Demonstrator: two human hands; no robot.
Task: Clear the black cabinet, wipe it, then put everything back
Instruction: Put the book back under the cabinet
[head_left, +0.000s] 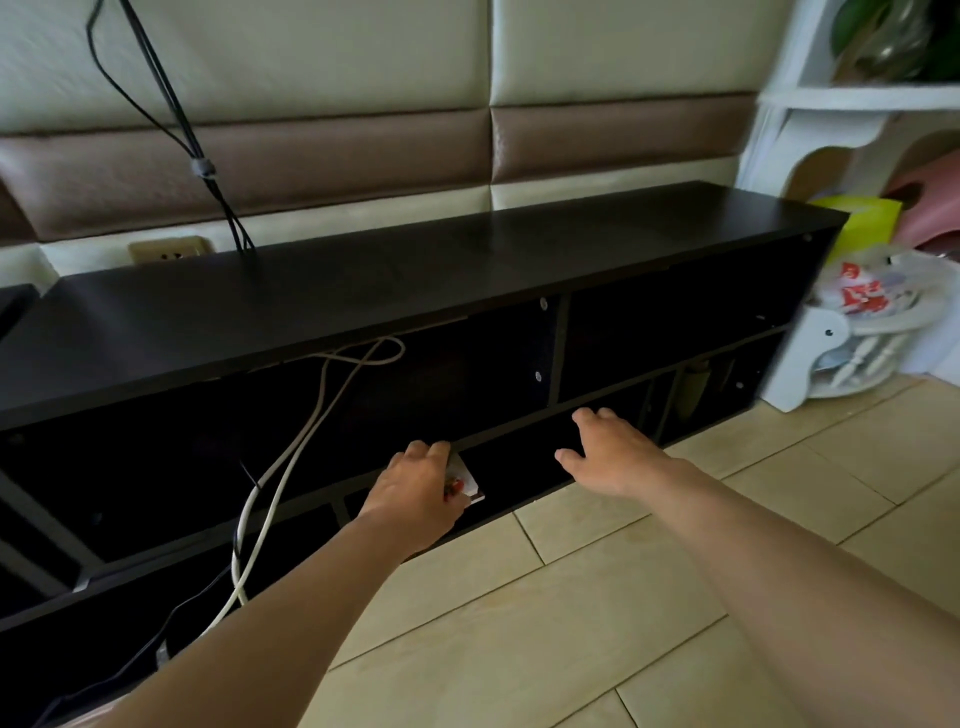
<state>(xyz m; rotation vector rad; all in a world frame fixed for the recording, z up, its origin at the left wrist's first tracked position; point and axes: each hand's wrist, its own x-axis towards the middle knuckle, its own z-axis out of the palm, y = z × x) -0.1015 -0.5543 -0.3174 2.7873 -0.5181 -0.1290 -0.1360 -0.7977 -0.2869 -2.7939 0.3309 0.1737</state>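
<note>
Head view: I see the tiled floor nearest, in front of the black cabinet, with both bare forearms reaching across it toward the cabinet's lower row of compartments.

1. Left hand: at the front edge of a lower compartment, fingers curled round a small white item with red print. I cannot tell what the item is.
2. Right hand: further right along the same lower row, palm down, fingers spread and holding nothing, fingertips at the edge of the shelf board.
3. White cable: loops out of the cabinet's upper left compartment and hangs down its front.
4. Right of the cabinet: a plastic bag, a yellow box and a white shelf unit.
5. Behind the cabinet: black cables drop past its rear top edge, and a wall socket sits to their left.
</note>
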